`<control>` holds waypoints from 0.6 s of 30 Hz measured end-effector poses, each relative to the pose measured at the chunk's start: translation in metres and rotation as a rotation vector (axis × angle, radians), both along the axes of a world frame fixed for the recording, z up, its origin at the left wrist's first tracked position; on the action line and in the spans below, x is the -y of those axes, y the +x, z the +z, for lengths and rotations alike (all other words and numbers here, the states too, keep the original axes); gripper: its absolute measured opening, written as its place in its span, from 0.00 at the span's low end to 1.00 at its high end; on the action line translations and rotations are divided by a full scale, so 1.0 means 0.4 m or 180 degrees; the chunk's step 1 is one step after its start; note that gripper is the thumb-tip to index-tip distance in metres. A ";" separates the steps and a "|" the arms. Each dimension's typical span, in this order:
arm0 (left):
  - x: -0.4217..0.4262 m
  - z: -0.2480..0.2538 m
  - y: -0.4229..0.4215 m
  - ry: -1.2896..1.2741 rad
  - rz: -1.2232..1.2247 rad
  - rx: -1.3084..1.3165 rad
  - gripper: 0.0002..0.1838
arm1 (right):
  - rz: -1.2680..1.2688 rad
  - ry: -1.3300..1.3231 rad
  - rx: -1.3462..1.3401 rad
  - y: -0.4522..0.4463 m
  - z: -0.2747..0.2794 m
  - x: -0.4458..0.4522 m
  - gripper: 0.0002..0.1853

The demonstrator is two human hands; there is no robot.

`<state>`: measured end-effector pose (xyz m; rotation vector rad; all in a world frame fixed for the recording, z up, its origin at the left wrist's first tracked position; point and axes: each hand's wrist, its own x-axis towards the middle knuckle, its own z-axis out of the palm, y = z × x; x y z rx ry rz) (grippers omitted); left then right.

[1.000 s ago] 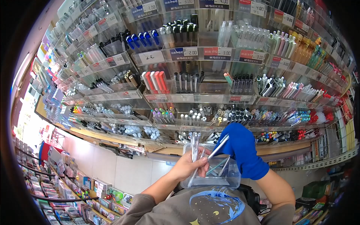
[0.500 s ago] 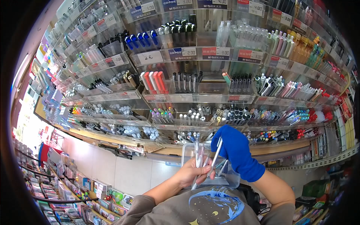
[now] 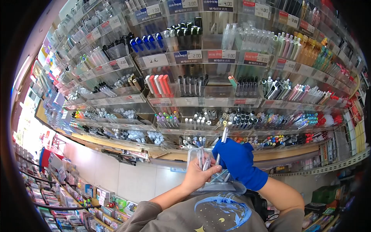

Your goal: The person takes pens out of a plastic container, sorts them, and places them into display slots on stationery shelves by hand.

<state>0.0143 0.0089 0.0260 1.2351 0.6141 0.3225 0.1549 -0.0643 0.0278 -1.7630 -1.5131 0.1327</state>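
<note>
One white pen [image 3: 224,135], slim, near upright, leaning slightly; located in front of the rack's lowest rows, its upper end clear of the hands, its lower part beside the left thumb. Right hand [image 3: 240,159], in a blue covering: closed on the pen, exact finger positions hidden by the fabric. Best handled with light, even pressure along the barrel, since loose fabric may snag or tip it. Left hand [image 3: 199,173], bare: fingers curled around a bundle of clear pens [image 3: 202,159], thumb toward the white pen; whether it also bears on that pen, cannot be told. A snug but gentle hold suits the bundle, as smooth barrels could slide apart. One clear plastic box [image 3: 234,188], beneath both hands, further pens inside; working low over it would catch any slip. Beyond: wooden ledge [image 3: 290,154]; tiered clear rack [image 3: 220,102] with price labels, close enough that the pen's upper end wants guarding against knocks.
</note>
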 end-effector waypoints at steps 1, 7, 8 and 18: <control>-0.005 0.001 0.000 0.0058 0.0058 0.0028 0.09 | 0.0106 -0.0069 -0.0079 -0.005 0.014 0.001 0.03; -0.063 0.005 -0.010 0.0579 0.0315 -0.0045 0.05 | 0.0342 -0.0385 0.0423 -0.011 0.012 0.012 0.04; -0.078 0.021 -0.007 0.0689 0.0488 -0.0019 0.07 | 0.0421 -0.0462 0.0419 -0.009 0.000 0.012 0.04; -0.141 0.036 -0.018 -0.0265 0.0983 0.1125 0.08 | 0.0233 -0.1967 -0.3228 -0.045 0.072 0.022 0.12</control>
